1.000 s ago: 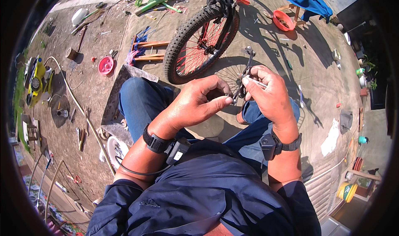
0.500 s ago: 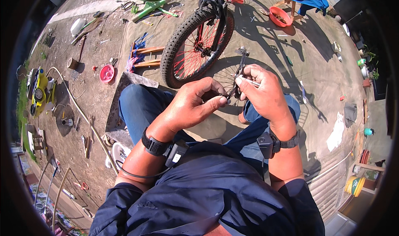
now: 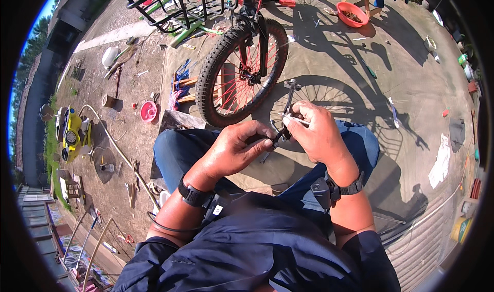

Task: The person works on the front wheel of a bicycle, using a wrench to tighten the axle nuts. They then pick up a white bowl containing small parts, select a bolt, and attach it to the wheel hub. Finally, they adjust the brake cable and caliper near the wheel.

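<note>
Between my hands, above my lap, is a slim dark metal bicycle part [image 3: 290, 92] with a jointed, arm-like shape; its exact kind I cannot make out. My left hand [image 3: 239, 150] pinches its lower end between thumb and fingertips. Closed around the middle of the same part is my right hand [image 3: 319, 135]. A short silver rod [image 3: 299, 121] lies between the right thumb and fingers; whether it is a tool or belongs to the part is unclear. Just beyond my hands stands a bicycle front wheel [image 3: 242, 76] with a knobby black tyre and red spokes.
A black wire basket [image 3: 177, 9] sits above the wheel. Left lie a pink bowl [image 3: 148, 111], a wooden mallet [image 3: 109, 100], a yellow toy car [image 3: 72, 136] and a long hose [image 3: 114, 147]. A red basin [image 3: 352, 15] rests far right; a white cloth [image 3: 440, 161] lies nearer.
The view has tilted, so the ground and wheel appear shifted, with more of the basket showing. Both hands keep their grip; the dark part is slightly turned and lower in the picture.
</note>
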A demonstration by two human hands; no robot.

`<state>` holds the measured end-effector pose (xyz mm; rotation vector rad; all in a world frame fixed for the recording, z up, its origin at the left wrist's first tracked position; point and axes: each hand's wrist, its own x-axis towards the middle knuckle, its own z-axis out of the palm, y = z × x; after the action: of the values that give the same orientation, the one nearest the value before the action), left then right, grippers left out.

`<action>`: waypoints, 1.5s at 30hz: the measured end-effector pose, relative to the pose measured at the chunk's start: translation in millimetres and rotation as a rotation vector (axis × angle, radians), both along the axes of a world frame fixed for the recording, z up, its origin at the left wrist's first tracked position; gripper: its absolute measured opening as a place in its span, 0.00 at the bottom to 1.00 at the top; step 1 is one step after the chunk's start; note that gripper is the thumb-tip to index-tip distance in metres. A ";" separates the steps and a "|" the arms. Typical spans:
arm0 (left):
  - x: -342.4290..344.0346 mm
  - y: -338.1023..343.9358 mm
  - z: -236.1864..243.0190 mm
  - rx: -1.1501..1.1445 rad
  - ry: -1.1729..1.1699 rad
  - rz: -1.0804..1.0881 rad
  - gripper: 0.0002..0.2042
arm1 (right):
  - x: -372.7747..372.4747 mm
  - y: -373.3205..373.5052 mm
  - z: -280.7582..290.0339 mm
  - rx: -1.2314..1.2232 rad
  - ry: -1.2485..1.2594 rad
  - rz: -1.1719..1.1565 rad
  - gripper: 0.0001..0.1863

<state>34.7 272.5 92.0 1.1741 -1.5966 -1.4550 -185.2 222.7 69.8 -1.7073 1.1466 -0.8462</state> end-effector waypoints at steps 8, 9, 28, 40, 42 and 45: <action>-35.2 -22.8 1.0 0.075 -0.044 -0.035 0.09 | -30.0 -7.8 -10.2 0.058 -0.009 -0.055 0.14; -36.4 -25.3 -8.0 0.004 -0.054 -0.065 0.08 | -34.0 -8.6 -8.0 0.054 -0.008 -0.060 0.14; -51.2 -38.7 -11.0 0.007 -0.266 -0.058 0.10 | -48.8 -10.0 -23.7 0.023 -0.046 -0.135 0.12; -52.1 -38.4 -17.0 -0.052 -0.235 -0.013 0.10 | -46.0 -12.7 -29.0 0.047 -0.001 -0.141 0.14; -51.7 -39.1 -18.2 -0.072 -0.304 -0.006 0.10 | -45.1 -13.1 -32.7 0.059 -0.011 -0.134 0.14; -50.8 -39.7 -22.5 -0.130 -0.263 0.003 0.10 | -45.1 -13.2 -33.8 0.068 -0.004 -0.129 0.14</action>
<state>-16.1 232.8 69.6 1.3331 -1.8341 -1.2129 -230.3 209.5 36.0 -1.5892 1.2799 -0.8789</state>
